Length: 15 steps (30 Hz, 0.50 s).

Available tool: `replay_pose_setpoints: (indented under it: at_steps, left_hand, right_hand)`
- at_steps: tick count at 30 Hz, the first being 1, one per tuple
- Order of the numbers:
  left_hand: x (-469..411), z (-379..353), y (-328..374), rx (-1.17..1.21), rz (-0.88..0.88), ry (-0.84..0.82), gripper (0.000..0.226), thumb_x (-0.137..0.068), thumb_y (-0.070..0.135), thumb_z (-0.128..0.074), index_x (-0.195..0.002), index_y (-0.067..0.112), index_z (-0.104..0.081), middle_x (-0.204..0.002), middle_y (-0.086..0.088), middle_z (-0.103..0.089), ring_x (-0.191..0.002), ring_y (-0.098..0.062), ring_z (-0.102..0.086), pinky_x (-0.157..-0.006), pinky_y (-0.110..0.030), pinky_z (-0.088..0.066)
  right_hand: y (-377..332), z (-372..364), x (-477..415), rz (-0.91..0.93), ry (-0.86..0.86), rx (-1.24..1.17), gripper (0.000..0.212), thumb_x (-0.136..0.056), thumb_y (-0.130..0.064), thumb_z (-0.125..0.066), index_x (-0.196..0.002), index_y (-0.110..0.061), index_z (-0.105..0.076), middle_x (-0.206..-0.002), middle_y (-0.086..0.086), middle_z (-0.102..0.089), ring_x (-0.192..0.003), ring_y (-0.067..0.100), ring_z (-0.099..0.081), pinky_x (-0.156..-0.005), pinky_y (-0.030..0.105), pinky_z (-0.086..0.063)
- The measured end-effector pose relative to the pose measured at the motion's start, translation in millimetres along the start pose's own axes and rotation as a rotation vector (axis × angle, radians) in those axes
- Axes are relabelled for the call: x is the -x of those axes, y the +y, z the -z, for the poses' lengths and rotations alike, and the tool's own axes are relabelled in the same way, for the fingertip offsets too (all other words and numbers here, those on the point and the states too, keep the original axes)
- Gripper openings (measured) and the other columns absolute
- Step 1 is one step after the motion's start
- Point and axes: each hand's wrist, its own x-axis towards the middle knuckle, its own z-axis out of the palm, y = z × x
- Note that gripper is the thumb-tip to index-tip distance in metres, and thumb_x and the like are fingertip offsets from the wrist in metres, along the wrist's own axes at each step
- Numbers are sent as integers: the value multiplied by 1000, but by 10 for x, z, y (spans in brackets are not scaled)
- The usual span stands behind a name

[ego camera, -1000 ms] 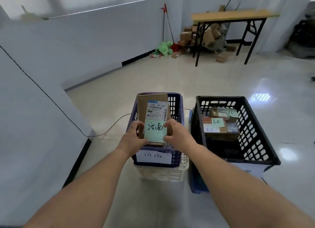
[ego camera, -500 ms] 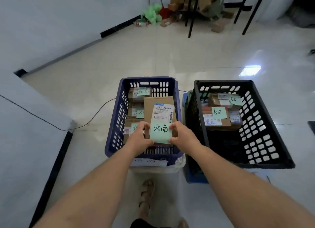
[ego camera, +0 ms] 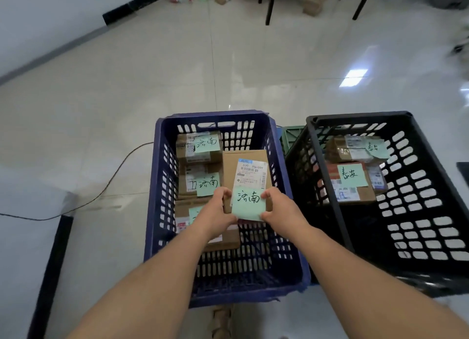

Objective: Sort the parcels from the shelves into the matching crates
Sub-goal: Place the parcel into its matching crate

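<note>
Both hands, left [ego camera: 215, 209] and right [ego camera: 278, 206], pinch the parcel [ego camera: 245, 166] by its near edges, over the blue crate [ego camera: 162, 186]. Flat cardboard: likely light, stiff; edge grip suits. Note [ego camera: 248, 204] may peel.

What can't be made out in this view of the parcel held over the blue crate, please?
Head view:
- Note on the nearest crated parcel: mostly hidden by the left hand.
- Label print on the held parcel: too small.
- Black crate: right side cut off by frame edge.
</note>
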Motion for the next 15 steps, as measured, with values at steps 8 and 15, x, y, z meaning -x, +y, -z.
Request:
replay_pose_setpoints:
  at_steps: [8, 15]
  left_hand:
    - [-723, 5, -133, 25, 16, 6, 51, -84, 4, -66, -118, 27, -36, -114, 6, -47, -97, -18, -55, -81, -35, -51]
    - [-1234, 39, -149, 38, 9, 88, 37, -88, 17, -65, -111, 30, -39, -115, 5, -50, -104, -21, -55, -90, -44, -51]
  right_hand:
    - [9, -161, -619, -49, 83, 40, 45, -89, -9, -54, -131, -21, -42, -134, 6, -44, -115, 26, -50, -91, 35, -43]
    - [14, -338, -1124, -53, 245, -5, 41, -90, -4, -48, -130, -11, -44, -135, 11, -41, -118, 32, -47, -94, 37, -39]
